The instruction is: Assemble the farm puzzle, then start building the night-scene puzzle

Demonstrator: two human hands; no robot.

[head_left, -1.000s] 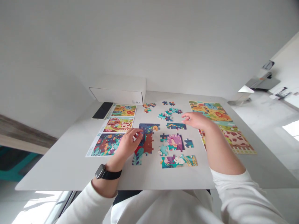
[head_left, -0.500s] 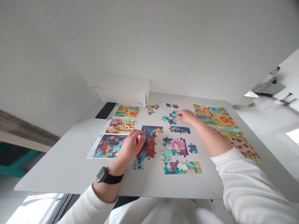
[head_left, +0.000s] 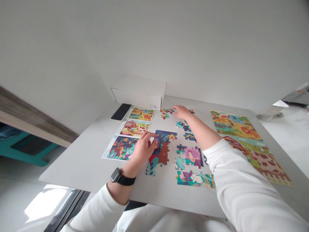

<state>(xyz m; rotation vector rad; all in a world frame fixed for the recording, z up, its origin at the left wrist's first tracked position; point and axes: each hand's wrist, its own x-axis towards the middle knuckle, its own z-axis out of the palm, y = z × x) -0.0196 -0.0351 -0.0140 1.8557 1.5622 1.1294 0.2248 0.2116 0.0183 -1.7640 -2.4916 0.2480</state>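
Note:
My left hand, a black-banded watch at its wrist, rests at the left edge of a joined puzzle section in dark blue and brown. Its thumb and index finger are apart and grip nothing. At the back, my right hand has its fingertips closed at a small puzzle piece beside a loose cluster. Under the right forearm, teal pieces and a dark blue strip are partly covered. Nearer me lie a joined peacock section and a rabbit strip.
A sheet with three printed pictures lies left, below a black phone. Against the wall stands a white box. On the right are a finished-looking safari puzzle and a farm picture, partly behind my sleeve.
My right hand has moved back and left from the teal pieces to the cluster near the box. My left hand stays by the joined section. The whole view has shifted.

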